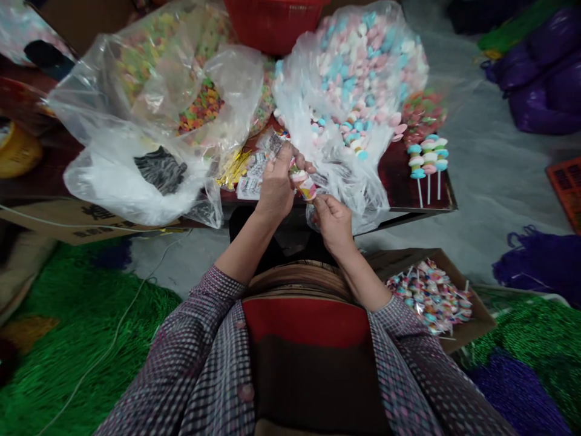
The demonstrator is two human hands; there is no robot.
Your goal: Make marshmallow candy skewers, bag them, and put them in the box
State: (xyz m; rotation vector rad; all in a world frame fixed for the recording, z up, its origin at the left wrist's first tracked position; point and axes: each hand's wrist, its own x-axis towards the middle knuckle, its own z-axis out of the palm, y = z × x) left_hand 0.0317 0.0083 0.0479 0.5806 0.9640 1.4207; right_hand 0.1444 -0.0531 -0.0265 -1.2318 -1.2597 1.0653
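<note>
Over the table's front edge, my left hand (278, 188) is closed around a marshmallow candy skewer (305, 185) in a printed clear wrapper. My right hand (334, 223) pinches the skewer's lower end, where the stick is mostly hidden by my fingers. Just beyond my left hand lie printed wrappers (250, 181) and a bunch of gold twist ties (236, 169). Several unwrapped marshmallow skewers (429, 160) rest side by side at the table's right end, their white sticks pointing toward me.
A large bag of pastel marshmallows (363, 60) and a bag of ring-shaped gummies (154, 66) cover the table's back. Behind them stands a red basket (275, 27). A cardboard box (481, 315) of wrapped skewers sits low right. Green strands (82, 339) spread at left.
</note>
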